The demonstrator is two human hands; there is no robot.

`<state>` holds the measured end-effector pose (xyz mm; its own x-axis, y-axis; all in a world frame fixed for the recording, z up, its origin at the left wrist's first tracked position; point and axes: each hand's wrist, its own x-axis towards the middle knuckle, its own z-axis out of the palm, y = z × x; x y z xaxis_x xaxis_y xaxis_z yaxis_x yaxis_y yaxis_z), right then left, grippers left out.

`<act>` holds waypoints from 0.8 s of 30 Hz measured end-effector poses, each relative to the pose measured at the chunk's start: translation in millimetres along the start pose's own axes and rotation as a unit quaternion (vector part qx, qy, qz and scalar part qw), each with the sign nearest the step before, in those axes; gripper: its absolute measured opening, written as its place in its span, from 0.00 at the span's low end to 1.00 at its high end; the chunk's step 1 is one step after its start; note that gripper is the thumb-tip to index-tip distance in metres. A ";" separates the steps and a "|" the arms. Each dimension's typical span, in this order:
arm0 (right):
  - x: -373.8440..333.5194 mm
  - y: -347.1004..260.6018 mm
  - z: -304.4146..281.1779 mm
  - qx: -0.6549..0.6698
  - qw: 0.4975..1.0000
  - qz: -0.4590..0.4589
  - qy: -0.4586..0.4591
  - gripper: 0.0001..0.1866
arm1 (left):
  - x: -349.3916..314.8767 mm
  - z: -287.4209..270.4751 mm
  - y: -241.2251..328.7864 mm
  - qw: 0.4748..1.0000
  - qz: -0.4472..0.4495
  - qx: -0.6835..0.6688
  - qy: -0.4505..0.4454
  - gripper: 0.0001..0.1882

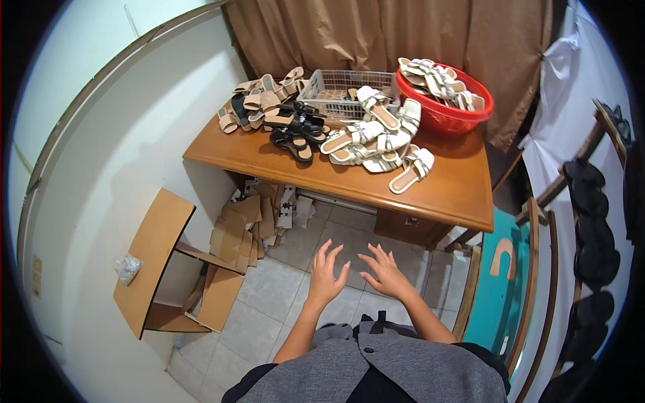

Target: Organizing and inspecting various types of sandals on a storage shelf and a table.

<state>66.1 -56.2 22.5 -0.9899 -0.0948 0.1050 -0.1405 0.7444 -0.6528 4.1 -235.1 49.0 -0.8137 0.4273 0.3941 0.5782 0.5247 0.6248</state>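
Observation:
My left hand (326, 274) and my right hand (386, 272) are both raised in front of my body above the tiled floor. Each is empty, with its fingers stretched out and apart. Beyond them stands a wooden desk (463, 188) bearing sandals. White sandals (363, 138) lie in a loose pile at its middle, and a single white sandal (412, 170) rests closer to the front edge. Left of these are black sandals (293, 142), with beige sandals (263, 96) behind them. More white sandals fill a red basin (443, 119) at the back right.
A grey plastic crate (339, 107) stands at the desk's back. Cardboard pieces (236, 228) are heaped under its left side. A small wooden table (158, 242) with a plastic bag (128, 269) is at left. A teal bench (494, 289) and a rack with dark items (594, 235) flank me at right.

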 end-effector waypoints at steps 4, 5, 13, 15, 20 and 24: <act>57.7 5.4 -6.9 0.013 0.999 -0.026 -0.014 0.26 | 32.8 -0.5 -38.5 0.999 -0.039 0.002 0.026 0.22; 71.6 6.5 -7.3 0.009 0.999 -0.028 -0.015 0.26 | 40.9 -2.3 -51.2 0.999 -0.040 -0.001 0.031 0.22; 161.4 17.5 16.9 -0.001 0.999 0.041 0.017 0.25 | 129.6 -11.9 -152.6 0.999 -0.040 -0.011 -0.032 0.22; 186.5 21.6 34.7 0.004 0.992 0.124 -0.008 0.25 | 168.1 -26.5 -171.8 0.998 -0.021 -0.014 -0.056 0.23; 276.1 1.8 43.3 0.008 0.996 0.084 0.010 0.26 | 234.0 -75.9 -225.9 0.998 0.017 -0.030 -0.054 0.23; 372.6 -6.6 38.0 0.011 0.993 0.030 0.116 0.24 | 274.7 -85.3 -269.2 0.998 -0.005 -0.051 -0.030 0.24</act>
<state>-302.4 -121.5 37.4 -0.9667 0.1059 0.2328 -0.0836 0.7295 -0.6789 -380.3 -321.8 46.6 -0.8125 0.4675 0.3483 0.5586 0.4532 0.6947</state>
